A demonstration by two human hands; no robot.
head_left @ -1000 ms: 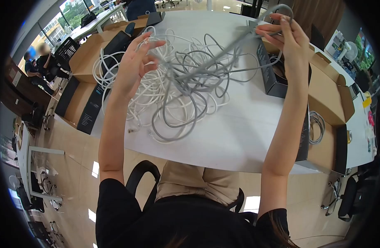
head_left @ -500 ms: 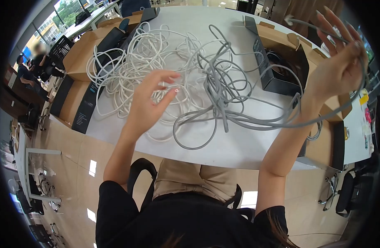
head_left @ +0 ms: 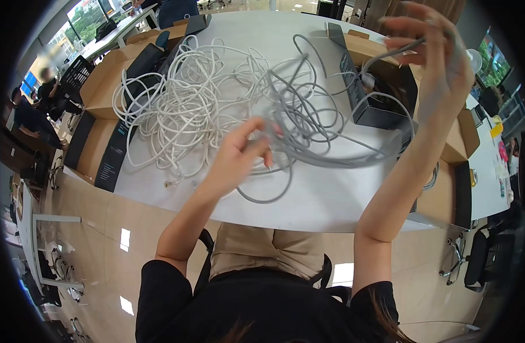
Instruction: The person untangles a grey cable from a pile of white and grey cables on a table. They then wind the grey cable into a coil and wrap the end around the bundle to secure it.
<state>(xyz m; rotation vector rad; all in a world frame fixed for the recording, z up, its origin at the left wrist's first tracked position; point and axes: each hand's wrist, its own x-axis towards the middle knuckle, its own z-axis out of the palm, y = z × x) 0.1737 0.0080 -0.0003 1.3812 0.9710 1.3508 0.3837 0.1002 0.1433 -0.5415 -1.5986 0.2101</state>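
A tangle of grey cable [head_left: 319, 123] lies on the right-centre of the white table, with loops raised and blurred by motion. My left hand [head_left: 245, 151] is at its left edge, fingers curled around part of the grey cable. Raised at the upper right, my right hand [head_left: 439, 54] has its fingers bent around a grey strand that runs back down to the tangle. Left of the grey cable spreads a large heap of white cable [head_left: 188, 103], with a clear plug [head_left: 170, 184] near the table's front edge.
An open box [head_left: 96, 134] stands at the table's left side. Another open black box [head_left: 382, 111] holding dark cable is at the right, and a further open box [head_left: 445, 197] is at the right front. Two people [head_left: 36, 114] are in the left background.
My left hand has moved right onto the grey cable. My right hand has gone up and slightly left, its fingers now more bent. The grey loops have shifted.
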